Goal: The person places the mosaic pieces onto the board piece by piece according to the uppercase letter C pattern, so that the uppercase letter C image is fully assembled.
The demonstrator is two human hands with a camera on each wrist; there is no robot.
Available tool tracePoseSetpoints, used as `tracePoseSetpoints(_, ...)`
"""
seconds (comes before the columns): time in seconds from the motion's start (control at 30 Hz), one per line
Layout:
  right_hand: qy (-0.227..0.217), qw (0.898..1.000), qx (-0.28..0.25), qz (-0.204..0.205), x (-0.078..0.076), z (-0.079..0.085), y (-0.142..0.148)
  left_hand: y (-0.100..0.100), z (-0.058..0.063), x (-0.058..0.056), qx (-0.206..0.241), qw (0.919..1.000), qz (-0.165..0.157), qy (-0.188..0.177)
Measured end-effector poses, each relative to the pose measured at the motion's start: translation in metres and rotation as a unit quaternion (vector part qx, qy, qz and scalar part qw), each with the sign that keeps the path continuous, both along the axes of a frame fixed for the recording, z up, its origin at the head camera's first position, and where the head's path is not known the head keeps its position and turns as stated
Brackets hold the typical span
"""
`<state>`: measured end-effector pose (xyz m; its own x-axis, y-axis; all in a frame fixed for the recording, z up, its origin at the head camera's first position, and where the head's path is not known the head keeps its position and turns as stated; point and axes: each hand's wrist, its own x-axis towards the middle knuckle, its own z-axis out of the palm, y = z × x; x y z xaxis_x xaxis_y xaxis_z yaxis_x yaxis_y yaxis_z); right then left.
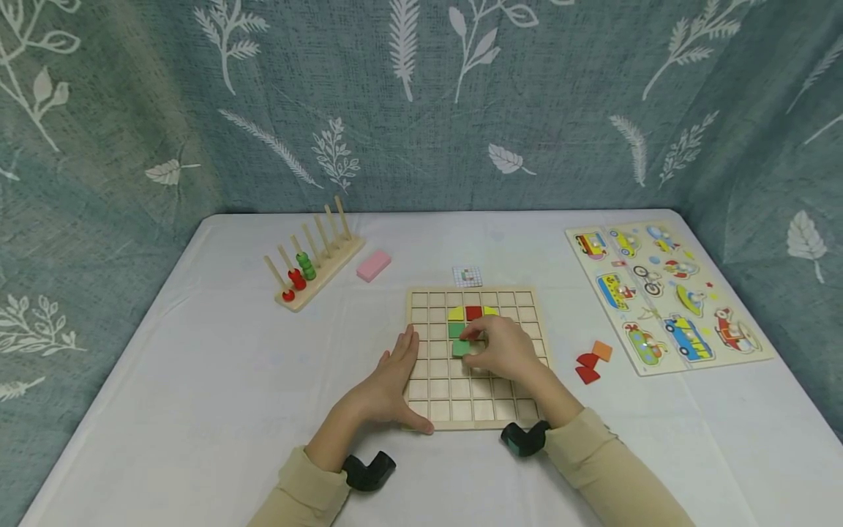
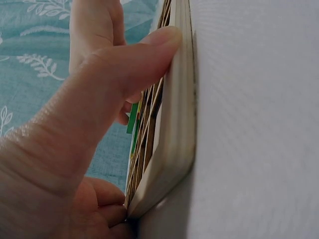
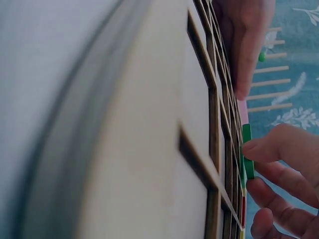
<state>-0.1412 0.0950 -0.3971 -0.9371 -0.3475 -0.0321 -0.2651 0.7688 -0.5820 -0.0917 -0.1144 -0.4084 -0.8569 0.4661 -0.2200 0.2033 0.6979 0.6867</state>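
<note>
Wooden grid board [image 1: 437, 388] lay on white cloth [image 1: 197, 395], left hand [image 1: 388, 384] at its left side: thumb, spread well away from other fingers, on near edge, fingertips against left edge. Right hand [image 1: 503, 350] pinched green piece [image 1: 460, 349] between thumb and fingertips over grid; hard to tell whether piece touched board. Beyond it, green square [image 1: 457, 331]; farther, red square [image 1: 473, 313] between yellow pieces [image 1: 456, 315]. Right: red pieces [image 1: 587, 375], orange square [image 1: 602, 350], vehicle puzzle [image 1: 672, 344]. Far left: peg rack [image 1: 332, 265], pink block [image 1: 374, 266].
</note>
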Motion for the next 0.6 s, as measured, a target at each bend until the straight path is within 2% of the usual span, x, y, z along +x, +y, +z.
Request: tracePoseSetpoints(0.6, -0.002, 1.0, -0.001, -0.004, 0.0002, -0.0009, -0.0039, -0.0003, 0.0021, 0.0005, 0.002, 1.0, -0.002, -0.002)
